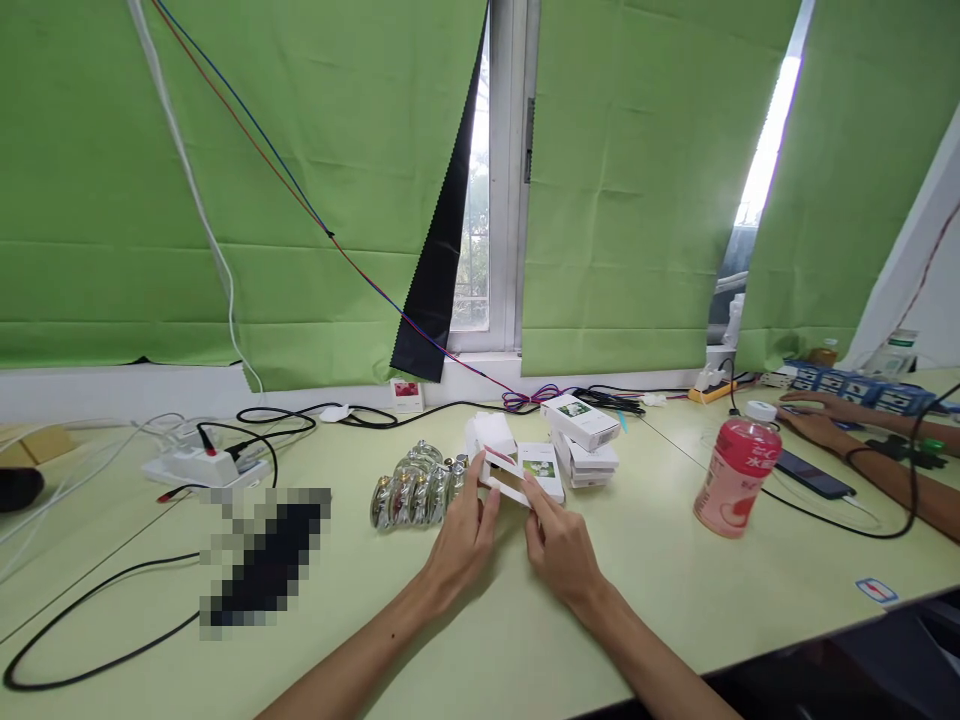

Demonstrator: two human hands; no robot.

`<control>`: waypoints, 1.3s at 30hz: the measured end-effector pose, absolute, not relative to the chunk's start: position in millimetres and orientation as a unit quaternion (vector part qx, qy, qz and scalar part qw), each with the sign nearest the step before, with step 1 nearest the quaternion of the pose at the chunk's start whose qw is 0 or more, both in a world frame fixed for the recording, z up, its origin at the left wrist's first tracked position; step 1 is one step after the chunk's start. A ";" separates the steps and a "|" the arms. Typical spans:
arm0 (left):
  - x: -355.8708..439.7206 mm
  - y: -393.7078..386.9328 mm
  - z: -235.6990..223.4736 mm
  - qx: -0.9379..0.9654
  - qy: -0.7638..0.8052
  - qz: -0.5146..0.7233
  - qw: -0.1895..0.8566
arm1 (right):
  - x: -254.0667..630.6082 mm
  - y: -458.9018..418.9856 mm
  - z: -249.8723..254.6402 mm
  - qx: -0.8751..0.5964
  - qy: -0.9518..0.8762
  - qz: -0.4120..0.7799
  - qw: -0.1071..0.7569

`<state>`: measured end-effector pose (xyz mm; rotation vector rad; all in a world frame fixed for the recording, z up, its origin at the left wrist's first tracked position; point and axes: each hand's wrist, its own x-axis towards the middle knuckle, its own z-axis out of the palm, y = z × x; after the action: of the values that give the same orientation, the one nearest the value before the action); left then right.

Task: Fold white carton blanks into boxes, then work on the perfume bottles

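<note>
In the head view, the left hand (466,522) and the right hand (561,545) both hold a small white box (505,474) between fingers and thumbs, its near side open, above the pale green table (480,640). Just left of it stand shiny metallic items (416,495) in rows, while behind and to the right lie a white box with a flower picture (541,470) and a stack of white boxes (589,462), with another picture box (580,420) tilted on top. Farther right, a pink bottle (737,472) stands near a dark phone (812,474).
</note>
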<state>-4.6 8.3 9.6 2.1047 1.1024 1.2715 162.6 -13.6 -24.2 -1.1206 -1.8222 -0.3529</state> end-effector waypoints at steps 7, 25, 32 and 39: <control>-3.6 9.0 3.5 0.765 0.382 0.431 0.288 | 168.8 -10.3 -22.1 -0.476 -0.687 -0.099 0.539; 0.1 4.1 10.5 0.765 0.407 0.403 0.296 | 178.0 -10.7 -11.5 -0.423 -0.681 0.064 0.595; 0.9 1.2 15.3 0.740 0.399 0.427 0.331 | 174.7 -13.2 -2.8 -0.411 -0.645 0.135 0.631; 1.7 3.9 14.7 0.695 0.379 0.460 0.401 | 166.1 -9.0 4.9 -0.426 -0.611 0.161 0.647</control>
<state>1.7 3.9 14.7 1.7583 0.9572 1.1636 166.1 -9.0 4.9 -0.9684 -1.3901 0.3667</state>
